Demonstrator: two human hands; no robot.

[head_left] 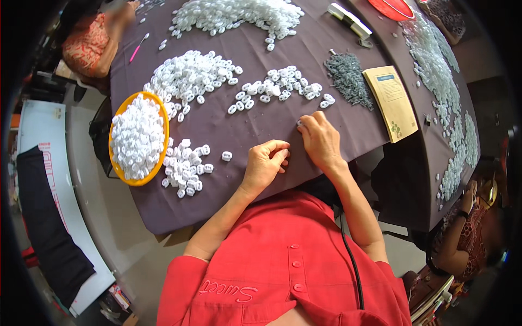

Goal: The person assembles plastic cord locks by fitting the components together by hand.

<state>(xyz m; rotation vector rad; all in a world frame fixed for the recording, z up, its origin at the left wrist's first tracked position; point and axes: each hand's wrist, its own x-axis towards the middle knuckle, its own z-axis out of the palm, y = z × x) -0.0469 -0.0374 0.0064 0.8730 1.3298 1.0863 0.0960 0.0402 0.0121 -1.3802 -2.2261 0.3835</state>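
Observation:
My left hand (266, 165) is just above the dark tablecloth near the front edge, its thumb and fingers pressed together around something I cannot make out. To its right, my right hand (321, 140) pinches down toward the cloth. A tiny pale bit shows at its fingertips, too small to name. Beyond both hands lies a loose group of small white oval plastic pieces with two holes (284, 84). A heap of small grey screw-like parts (349, 79) sits past my right hand. One white piece (227, 156) rests alone left of my left hand.
At the left, a yellow-orange basket (165, 142) brims with white pieces. More white heaps (187, 73) lie behind and in front of it. A tan paper packet (390, 103) is at the right. A pink-handled tool (137, 50) lies far left. Other people sit around the tables.

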